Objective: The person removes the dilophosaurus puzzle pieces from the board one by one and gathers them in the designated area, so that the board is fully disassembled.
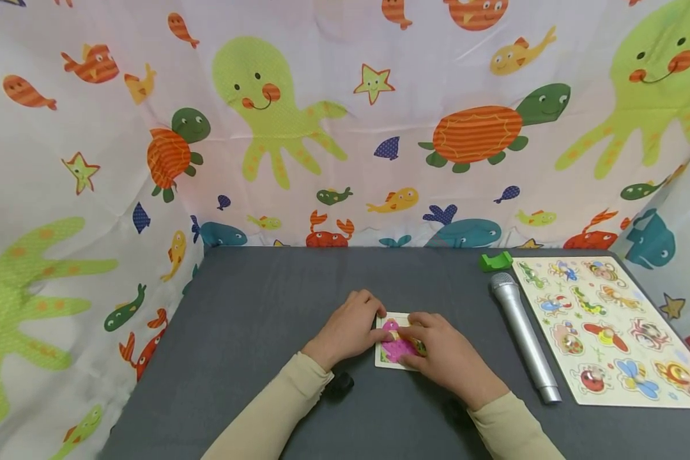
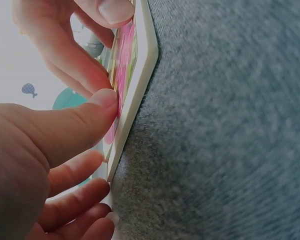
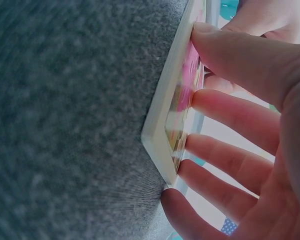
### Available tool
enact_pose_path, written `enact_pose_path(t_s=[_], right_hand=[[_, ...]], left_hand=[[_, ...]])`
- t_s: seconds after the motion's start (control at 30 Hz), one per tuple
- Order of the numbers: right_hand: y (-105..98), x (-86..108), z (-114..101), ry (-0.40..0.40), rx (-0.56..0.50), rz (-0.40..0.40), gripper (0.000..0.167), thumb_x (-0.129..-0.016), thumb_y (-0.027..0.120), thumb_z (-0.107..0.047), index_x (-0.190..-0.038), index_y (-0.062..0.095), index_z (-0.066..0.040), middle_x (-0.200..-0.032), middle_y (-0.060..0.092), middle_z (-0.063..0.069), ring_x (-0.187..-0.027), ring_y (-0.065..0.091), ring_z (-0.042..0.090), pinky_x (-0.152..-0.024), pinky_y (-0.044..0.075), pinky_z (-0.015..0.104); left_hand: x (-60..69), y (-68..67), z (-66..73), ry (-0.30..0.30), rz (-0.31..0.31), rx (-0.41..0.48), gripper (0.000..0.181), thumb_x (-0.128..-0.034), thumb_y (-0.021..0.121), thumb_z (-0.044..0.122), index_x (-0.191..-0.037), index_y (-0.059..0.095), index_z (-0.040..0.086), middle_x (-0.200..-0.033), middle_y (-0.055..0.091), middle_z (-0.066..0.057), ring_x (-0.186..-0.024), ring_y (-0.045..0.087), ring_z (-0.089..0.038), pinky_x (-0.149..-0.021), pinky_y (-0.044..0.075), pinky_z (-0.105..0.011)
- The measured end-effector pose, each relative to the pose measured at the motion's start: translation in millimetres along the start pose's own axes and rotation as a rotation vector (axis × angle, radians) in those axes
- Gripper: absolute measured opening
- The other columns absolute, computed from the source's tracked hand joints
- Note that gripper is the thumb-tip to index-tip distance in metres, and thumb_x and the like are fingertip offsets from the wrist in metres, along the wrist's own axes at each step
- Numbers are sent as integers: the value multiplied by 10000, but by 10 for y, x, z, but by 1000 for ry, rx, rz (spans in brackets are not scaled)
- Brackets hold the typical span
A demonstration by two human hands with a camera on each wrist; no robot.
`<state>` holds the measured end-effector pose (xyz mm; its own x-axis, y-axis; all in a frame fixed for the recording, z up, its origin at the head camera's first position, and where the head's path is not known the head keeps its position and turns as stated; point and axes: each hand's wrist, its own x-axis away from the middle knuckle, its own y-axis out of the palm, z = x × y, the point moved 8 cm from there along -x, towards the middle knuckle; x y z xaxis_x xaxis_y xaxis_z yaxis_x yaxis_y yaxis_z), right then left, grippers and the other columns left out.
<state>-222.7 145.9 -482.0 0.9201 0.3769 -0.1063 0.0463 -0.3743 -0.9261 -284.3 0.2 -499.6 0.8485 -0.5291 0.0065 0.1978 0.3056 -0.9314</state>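
Note:
A small picture puzzle with a pale raised frame lies flat on the dark table; its picture shows a pink figure on green. My left hand holds its left side, thumb on the picture and fingers curved at the far left corner. From the right, my right hand rests on it, fingers fairly straight. In the right wrist view, the right thumb touches the near side and the fingertips touch the picture and right edge. The left thumb presses the pink part in the left wrist view. Fingers hide part of the picture.
To the right lies a silver microphone, beside a large wooden insect puzzle board. A green curved block sits at the back. Next to my left wrist is a small black object. A sea-animal curtain surrounds the table.

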Motion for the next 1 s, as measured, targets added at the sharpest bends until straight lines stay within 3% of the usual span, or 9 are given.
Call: enact_pose_path(t_s=[0.37,0.5,0.63,1.0], right_hand=[[11,4,-18,-18,-3,9,394,-908,883,-330,-1275,817,-202,-1413,700,168,-1327,642,380,-1086,555,568],[6,15,-32,-30,2,16,381,-911,883,-331,-1270,821,-221,-1410,699,173,-1324,642,381,-1077,560,567],[-4,19,-44,-33,1,16,385,-905,887,-336,-1268,823,-223,-1408,700,173,-1313,646,384,-1073,563,571],[2,27,-53,-38,8,4,407,-914,880,-326,-1297,809,-208,-1401,696,179,-1313,635,388,-1083,557,569]], left_hand=[[5,-10,12,10,1,86,330,-949,835,444,-1125,764,173,-1143,641,8,-1025,559,-128,-930,550,-301],[7,-7,23,11,-7,119,359,-962,826,425,-1198,752,164,-1132,642,11,-962,579,-99,-902,558,-278],[20,-30,31,12,-4,91,428,-955,827,450,-1258,754,156,-1117,617,12,-954,557,-108,-873,547,-277],[33,-35,58,34,13,20,323,-1000,780,416,-1226,787,185,-1138,631,2,-1005,560,-141,-894,557,-311]])
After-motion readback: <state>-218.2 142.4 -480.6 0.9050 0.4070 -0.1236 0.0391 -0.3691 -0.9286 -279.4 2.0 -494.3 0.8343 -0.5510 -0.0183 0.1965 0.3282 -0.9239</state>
